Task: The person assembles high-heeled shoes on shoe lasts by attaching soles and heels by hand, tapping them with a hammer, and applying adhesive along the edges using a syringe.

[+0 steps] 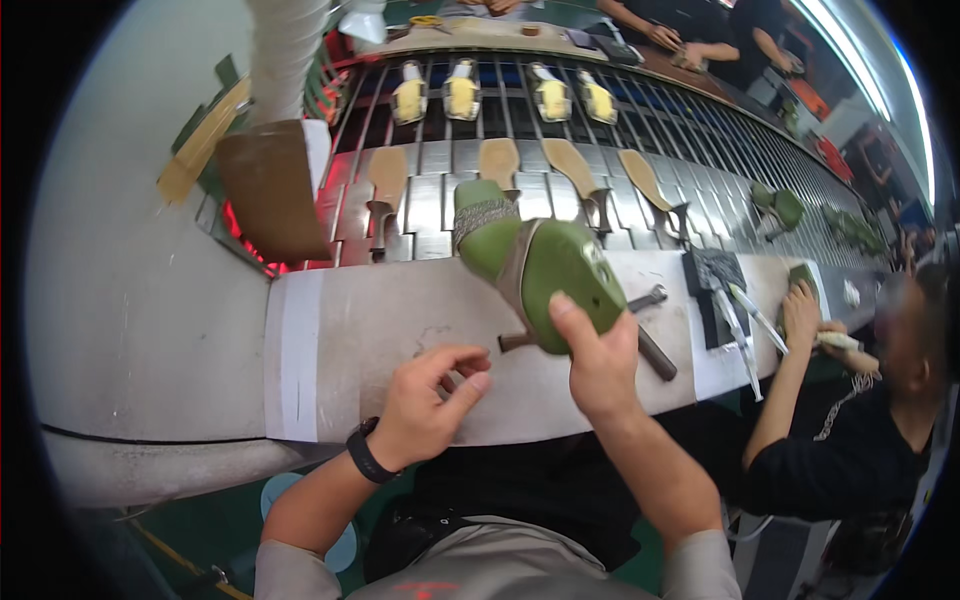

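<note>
A green shoe last (572,285) with a sparkly strap round its toe end and a brownish strap across it is in my right hand (603,368), raised above the bench. My right thumb presses on its holed top, and the fingers beneath are hidden. A dark brown heel-like piece (514,341) sticks out below the last. My left hand (428,400), wearing a black wristband, hovers left of it with loosely bent fingers and holds nothing. Just beyond my right hand, a silver-headed tool (648,298) and a dark round bar (656,354) lie on the bench.
Beyond the pale bench (350,330), a slatted metal conveyor carries tan soles with heels (388,180) and yellow-and-clear shoe parts (461,92). A brown panel (272,192) hangs at left. White syringe-like tubes (738,340) lie at right, near a co-worker (850,440).
</note>
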`<state>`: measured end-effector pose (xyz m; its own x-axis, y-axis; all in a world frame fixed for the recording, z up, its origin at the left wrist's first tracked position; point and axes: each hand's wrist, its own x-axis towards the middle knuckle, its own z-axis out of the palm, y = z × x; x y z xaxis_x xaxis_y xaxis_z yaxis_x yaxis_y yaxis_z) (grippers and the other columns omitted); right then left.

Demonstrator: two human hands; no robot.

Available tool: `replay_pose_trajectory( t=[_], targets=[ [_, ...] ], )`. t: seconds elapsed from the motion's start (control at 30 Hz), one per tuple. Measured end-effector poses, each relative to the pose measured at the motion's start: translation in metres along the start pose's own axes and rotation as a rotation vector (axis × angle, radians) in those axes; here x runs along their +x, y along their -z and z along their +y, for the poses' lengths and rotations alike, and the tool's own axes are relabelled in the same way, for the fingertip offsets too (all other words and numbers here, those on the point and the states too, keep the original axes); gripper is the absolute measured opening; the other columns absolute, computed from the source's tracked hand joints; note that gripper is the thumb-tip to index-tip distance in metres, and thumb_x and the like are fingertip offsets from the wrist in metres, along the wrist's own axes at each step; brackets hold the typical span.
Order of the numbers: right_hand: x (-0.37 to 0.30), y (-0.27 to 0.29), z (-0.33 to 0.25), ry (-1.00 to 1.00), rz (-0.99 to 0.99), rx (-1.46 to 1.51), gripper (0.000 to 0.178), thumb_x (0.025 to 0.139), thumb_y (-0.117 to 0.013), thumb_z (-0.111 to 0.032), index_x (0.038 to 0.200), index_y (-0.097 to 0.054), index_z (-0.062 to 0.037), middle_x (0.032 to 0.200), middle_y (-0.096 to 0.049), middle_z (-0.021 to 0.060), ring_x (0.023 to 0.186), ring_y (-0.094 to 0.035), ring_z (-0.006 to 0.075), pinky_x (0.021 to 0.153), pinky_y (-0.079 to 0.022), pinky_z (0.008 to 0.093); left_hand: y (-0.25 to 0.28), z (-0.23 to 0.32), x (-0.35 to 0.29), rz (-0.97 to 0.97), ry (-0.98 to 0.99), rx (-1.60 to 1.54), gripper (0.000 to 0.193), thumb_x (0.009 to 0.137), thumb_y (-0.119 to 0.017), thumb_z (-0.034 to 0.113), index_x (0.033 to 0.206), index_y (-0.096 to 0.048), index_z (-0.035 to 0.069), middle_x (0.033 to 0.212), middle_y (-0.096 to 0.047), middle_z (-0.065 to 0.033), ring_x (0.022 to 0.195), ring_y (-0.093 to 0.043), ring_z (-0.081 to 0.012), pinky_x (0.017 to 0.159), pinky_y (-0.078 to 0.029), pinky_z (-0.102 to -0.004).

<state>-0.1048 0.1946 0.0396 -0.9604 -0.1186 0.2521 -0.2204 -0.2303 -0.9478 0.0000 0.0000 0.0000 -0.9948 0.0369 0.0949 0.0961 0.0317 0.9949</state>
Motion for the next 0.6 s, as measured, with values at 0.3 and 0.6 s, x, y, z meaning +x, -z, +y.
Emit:
replay_pose_trajectory(
  t=[0.3, 0.6],
  targets=[
    [0.166, -0.12, 0.072, -0.06, -0.137, -0.846, 0.059, 0.097, -0.068, -0.037, 0.136, -0.057, 0.005, 0.114, -0.072, 0.0318, 0.113, -0.069, 0.0468, 0.098, -0.054, 0.0515, 0.015, -0.02, -0.005, 0.133, -0.095, 0.183, 0.01, 0.098, -0.069, 0.003, 0.105, -0.074, -0.003, 0.084, -0.076, -0.0103, 0.073, -0.073, -0.0162, 0.065, -0.056, -0.0284],
    [0.262, 0.058, 0.044, 0.53, -0.18, -1.368, 0.031, 0.095, -0.062, -0.014, 0.121, -0.072, 0.0005, 0.116, -0.075, 0.0202, 0.114, -0.069, 0.04, 0.099, -0.054, 0.0457, 0.068, -0.028, -0.035, 0.073, -0.384, 0.817, 0.015, 0.082, -0.08, 0.007, 0.095, -0.072, 0.005, 0.066, -0.059, -0.0073, 0.056, -0.057, -0.0298, 0.053, -0.041, -0.0412]
  ],
)
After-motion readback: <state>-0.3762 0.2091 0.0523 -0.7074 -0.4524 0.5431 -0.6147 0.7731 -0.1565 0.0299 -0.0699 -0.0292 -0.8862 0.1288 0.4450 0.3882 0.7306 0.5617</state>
